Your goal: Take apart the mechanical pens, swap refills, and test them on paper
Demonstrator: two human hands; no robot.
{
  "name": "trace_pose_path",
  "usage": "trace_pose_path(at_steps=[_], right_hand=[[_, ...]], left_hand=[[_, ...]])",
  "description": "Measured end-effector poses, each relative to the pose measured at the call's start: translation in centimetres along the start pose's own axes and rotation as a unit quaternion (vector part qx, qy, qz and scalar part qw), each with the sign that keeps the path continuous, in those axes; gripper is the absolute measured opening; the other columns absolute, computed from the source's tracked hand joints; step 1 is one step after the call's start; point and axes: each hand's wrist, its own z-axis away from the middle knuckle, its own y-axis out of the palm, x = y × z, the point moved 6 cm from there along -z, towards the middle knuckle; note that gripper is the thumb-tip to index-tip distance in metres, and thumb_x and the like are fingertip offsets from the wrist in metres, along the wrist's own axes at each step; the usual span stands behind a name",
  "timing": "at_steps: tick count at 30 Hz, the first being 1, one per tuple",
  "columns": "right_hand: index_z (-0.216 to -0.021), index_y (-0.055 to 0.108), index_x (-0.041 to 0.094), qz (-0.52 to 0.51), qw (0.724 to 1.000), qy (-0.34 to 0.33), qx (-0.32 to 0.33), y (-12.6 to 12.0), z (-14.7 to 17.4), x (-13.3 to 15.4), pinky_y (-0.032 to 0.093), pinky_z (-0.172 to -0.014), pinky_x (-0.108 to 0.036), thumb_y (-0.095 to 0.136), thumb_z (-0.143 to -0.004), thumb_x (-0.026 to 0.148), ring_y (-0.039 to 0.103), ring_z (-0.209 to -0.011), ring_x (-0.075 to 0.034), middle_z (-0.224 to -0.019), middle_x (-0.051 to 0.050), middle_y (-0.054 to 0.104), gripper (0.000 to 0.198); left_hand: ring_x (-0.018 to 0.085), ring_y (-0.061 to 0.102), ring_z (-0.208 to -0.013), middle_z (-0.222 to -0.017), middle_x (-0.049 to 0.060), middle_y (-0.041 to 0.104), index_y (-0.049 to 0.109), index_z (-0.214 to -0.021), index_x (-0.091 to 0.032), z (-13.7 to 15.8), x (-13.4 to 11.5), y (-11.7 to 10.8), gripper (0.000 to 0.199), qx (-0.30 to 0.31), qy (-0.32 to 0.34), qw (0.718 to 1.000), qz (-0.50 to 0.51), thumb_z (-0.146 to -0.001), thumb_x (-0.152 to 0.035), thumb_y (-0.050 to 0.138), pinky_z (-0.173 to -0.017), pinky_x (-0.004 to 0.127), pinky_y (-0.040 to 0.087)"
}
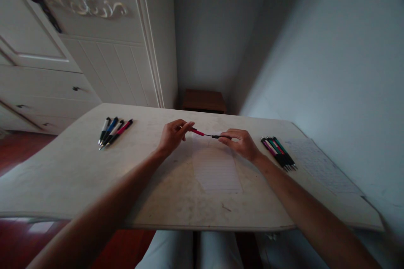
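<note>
My left hand (174, 135) is closed on the red barrel of a pen (198, 132), held above the far part of the table. A thin dark refill (208, 135) bridges the gap between the barrel and a black grip section (217, 137). That black piece is pinched in my right hand (239, 141). Beneath both hands lies a lined sheet of paper (216, 168). Fine details of the pen parts are too small to make out.
Several pens (115, 131) lie fanned out on the table (158, 193) at the left. Another row of several pens (277, 151) is at the right, beside a written sheet (322, 166). A white cabinet (116, 59) stands behind left; a wall (341, 71) borders the right.
</note>
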Motion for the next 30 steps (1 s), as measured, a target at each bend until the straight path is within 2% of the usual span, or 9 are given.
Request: trace_pose_path(at_steps=[4, 9, 19, 25, 30], right_hand=[[-0.086, 0.077, 0.021, 0.054, 0.998, -0.037, 0.015, -0.5, -0.1, -0.4, 0.05, -0.068, -0.033, 0.064, -0.088, 0.045, 0.065, -0.07, -0.019, -0.077, -0.007, 0.072, 0.027], [-0.088, 0.077, 0.023, 0.098, 0.992, -0.074, 0.04, -0.5, -0.1, -1.1, 0.05, -0.068, -0.033, 0.061, -0.089, 0.047, 0.065, -0.072, -0.02, -0.076, -0.007, 0.072, 0.029], [-0.09, 0.078, 0.024, 0.089, 0.992, -0.076, 0.049, -0.6, -0.1, -1.4, 0.049, -0.068, -0.033, 0.059, -0.089, 0.05, 0.064, -0.072, -0.02, -0.076, -0.007, 0.072, 0.032], [-0.092, 0.077, 0.023, 0.108, 0.988, -0.089, 0.06, -0.4, -0.1, -1.1, 0.049, -0.069, -0.033, 0.055, -0.091, 0.051, 0.065, -0.073, -0.021, -0.078, -0.008, 0.072, 0.036], [-0.092, 0.077, 0.022, 0.113, 0.987, -0.094, 0.061, -0.2, 0.0, -1.2, 0.05, -0.069, -0.034, 0.056, -0.091, 0.05, 0.065, -0.074, -0.021, -0.079, -0.008, 0.072, 0.035]], left_hand=[[0.01, 0.051, -0.042, -0.049, -0.001, 0.058, 0.068, -0.078, -0.014, -0.5, 0.7, 0.1, 0.037, 0.041, 0.009, 0.999, 0.028, -0.08, -0.051, 0.063, -0.042, 0.02, 0.035], [0.01, 0.055, -0.045, -0.06, 0.002, 0.065, 0.07, -0.082, -0.015, -0.6, 1.7, 0.6, 0.032, 0.091, 0.015, 0.996, 0.006, -0.08, -0.047, 0.064, -0.044, 0.02, 0.038], [0.011, 0.056, -0.045, -0.055, 0.001, 0.063, 0.07, -0.083, -0.016, -0.7, 1.9, 0.3, 0.034, 0.082, 0.024, 0.996, -0.017, -0.083, -0.048, 0.061, -0.045, 0.02, 0.039], [0.013, 0.06, -0.055, -0.067, 0.004, 0.069, 0.071, -0.089, -0.015, -0.6, 2.1, 0.8, 0.036, 0.101, 0.031, 0.994, -0.015, -0.077, -0.049, 0.067, -0.053, 0.023, 0.046], [0.014, 0.061, -0.065, -0.082, 0.006, 0.073, 0.073, -0.084, -0.017, -0.7, 1.6, 0.6, 0.03, 0.094, 0.071, 0.99, -0.072, -0.076, -0.046, 0.069, -0.061, 0.024, 0.048]])
